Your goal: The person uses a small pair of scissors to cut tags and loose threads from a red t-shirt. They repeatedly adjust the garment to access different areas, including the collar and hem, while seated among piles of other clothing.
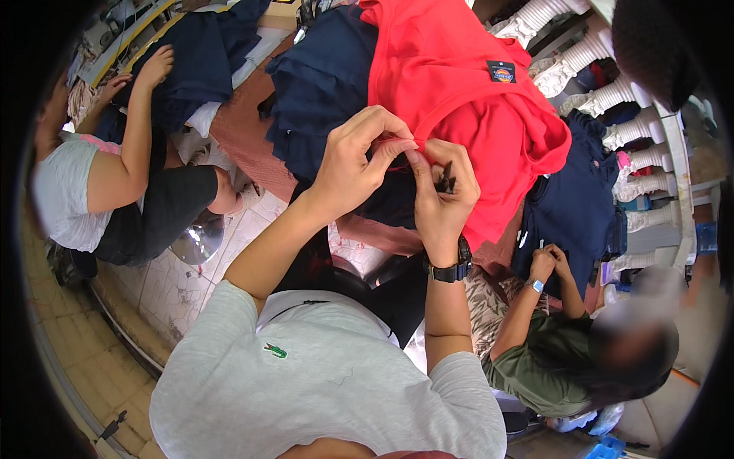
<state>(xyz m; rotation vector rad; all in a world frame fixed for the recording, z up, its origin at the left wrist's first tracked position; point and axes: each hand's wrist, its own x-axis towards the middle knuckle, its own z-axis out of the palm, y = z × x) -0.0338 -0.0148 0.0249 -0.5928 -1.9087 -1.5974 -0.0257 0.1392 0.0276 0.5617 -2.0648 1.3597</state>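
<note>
A red shirt (466, 84) lies spread in front of me, its neck opening toward the lower right. My left hand (363, 149) pinches a bit of the shirt's red edge between thumb and forefinger. Right beside it, my right hand (447, 191) is closed, thumb against finger, on the same red edge. Something small and dark sits within the curled fingers of that hand; its kind is hidden. Dark navy garments (317, 84) are stacked left of the red shirt and partly under it.
Left of me, a seated co-worker (115, 176) handles navy cloth (187, 65). On the right, another person (550, 352) works at navy garments (573, 195). A row of white balusters (585, 61) borders the far right. Brown covering (252, 126) shows on the table.
</note>
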